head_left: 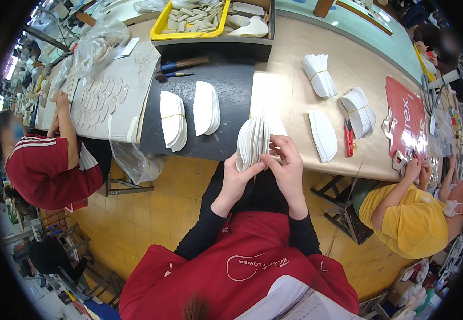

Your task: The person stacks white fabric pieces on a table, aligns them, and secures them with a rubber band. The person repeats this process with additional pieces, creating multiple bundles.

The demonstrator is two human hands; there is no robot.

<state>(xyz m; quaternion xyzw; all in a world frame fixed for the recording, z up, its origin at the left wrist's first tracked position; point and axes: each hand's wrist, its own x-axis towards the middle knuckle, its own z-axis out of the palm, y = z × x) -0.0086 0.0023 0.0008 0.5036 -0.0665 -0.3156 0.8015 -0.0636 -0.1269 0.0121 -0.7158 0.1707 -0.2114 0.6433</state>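
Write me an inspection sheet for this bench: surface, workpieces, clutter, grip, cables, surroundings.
Surface: black mat at left, tan tabletop at right.
Workpieces: white fanned stack in hand; banded stack and loose-looking stack on the mat; more white stacks on the tan side.
Clutter: red-handled snips, two brushes, yellow tray of small pieces.
Grip: left hand and right hand both on the fanned stack.
Cables: grey cable far right, beyond the red sheet.
Surroundings: co-worker in red at left, co-worker in yellow at right; yellow tiled floor.
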